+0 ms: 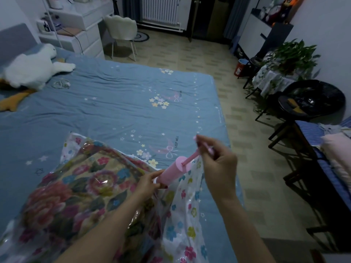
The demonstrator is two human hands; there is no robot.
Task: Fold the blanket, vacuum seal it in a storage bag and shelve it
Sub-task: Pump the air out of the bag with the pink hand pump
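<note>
Forearms lowest in frame. Left hand (pixel 147 182) grips the base of the pink pump (pixel 171 172), seated on the storage bag (pixel 182 221) lying on the bed (pixel 117 103). Right hand (pixel 218 164) clenches the pump handle (pixel 204 146), plunger drawn out. Judgement: keep the barrel square on the valve, stroke fully. Bag contains the folded floral blanket (pixel 76 190); film looks partly slack.

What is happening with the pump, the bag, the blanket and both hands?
pink pump: base on the bag, plunger rod pulled out.
storage bag: lying on the bed, blanket inside.
blanket: folded, inside the bag.
left hand: grips the pump's base.
right hand: holds the plunger handle, raised.
</note>
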